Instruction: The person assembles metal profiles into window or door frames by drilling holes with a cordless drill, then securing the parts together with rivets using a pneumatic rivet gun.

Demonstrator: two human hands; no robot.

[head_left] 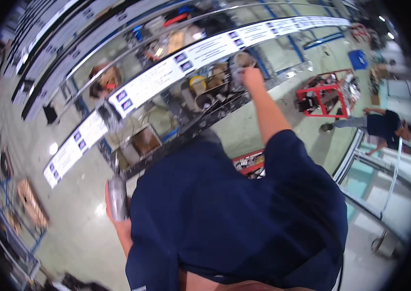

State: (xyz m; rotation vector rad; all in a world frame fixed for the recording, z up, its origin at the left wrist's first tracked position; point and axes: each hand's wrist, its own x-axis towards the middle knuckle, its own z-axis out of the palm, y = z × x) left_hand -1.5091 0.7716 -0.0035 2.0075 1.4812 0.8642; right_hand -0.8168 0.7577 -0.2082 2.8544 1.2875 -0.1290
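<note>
At my left side, my left hand (109, 206) is wrapped round a silver-grey cylinder (118, 199) with a narrow tip pointing away from me; its exact kind does not show. My right arm stretches forward over the workbench (191, 127). There my right hand (252, 77) is closed, at a blurred greyish object (237, 76) that I cannot make out. A long bar (205, 50) covered in white printed film lies across the bench, just beyond both hands. Near my right hand, a yellow roll (198, 84) and several bins and scraps sit on the bench's lower level.
More long bars (59, 41) are stacked at the far left. A red metal cart (329, 94) with scraps stands to the right. Beyond it, a co-worker (382, 123) in a dark shirt is near a glazed frame (375, 186). A cardboard box (33, 201) lies on the left.
</note>
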